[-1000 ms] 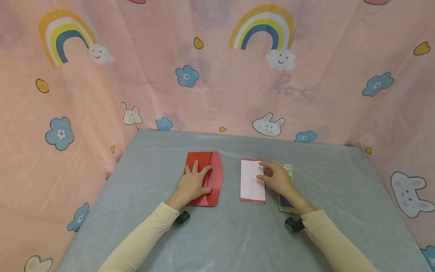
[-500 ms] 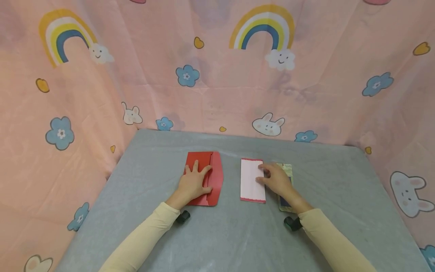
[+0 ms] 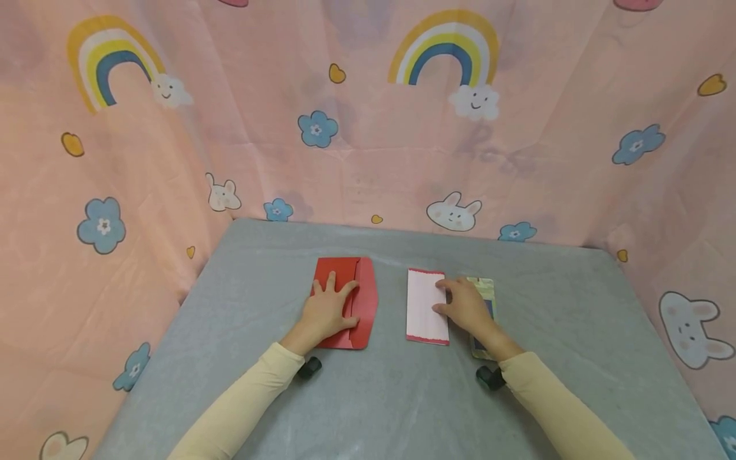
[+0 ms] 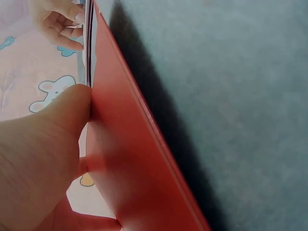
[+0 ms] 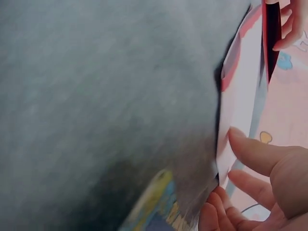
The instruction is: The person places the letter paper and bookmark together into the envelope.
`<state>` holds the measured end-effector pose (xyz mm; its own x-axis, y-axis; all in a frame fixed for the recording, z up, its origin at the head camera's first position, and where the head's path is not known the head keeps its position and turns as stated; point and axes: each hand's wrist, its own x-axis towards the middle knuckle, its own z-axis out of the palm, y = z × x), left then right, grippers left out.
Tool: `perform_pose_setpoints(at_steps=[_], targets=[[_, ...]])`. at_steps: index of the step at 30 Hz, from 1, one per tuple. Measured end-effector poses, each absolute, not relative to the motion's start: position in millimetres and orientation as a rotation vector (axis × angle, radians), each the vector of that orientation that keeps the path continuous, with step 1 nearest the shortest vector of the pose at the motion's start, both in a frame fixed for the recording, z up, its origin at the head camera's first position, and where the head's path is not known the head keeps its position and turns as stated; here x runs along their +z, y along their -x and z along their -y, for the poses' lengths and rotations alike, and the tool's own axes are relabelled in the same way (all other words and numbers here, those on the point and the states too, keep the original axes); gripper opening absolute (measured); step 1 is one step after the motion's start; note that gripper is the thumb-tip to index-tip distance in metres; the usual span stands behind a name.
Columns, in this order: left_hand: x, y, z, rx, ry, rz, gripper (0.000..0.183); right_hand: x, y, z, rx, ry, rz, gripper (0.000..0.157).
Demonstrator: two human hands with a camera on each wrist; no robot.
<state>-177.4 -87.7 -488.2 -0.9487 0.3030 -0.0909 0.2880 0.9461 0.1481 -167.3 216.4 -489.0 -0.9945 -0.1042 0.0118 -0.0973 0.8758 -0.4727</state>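
Grey tabletop beneath the white card, our landmark; pink printed curtain beyond it. Left of the card, my left hand lies on a red envelope, fingers spread, clamping nothing. At the card's right edge, my right hand keeps thumb and forefinger apart, seemingly touching its face. Over the last second this hand has edged leftward onto the card: contact, I judge, rather than approach. Right of the card, a patterned packet is partly covered by my right hand and forearm, its print illegible.

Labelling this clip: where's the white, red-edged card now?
In the head view, the card lies right of the red envelope, touched by the right hand.
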Motion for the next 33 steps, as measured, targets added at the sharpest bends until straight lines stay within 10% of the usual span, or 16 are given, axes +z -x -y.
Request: perform_pose_setpoints(at_steps=[33], targets=[[-488.6,177.0,88.0,0.189,-0.45,-2.984,0.079,-489.6,174.8,-214.7,-0.97,0.0,-2.874,0.044]])
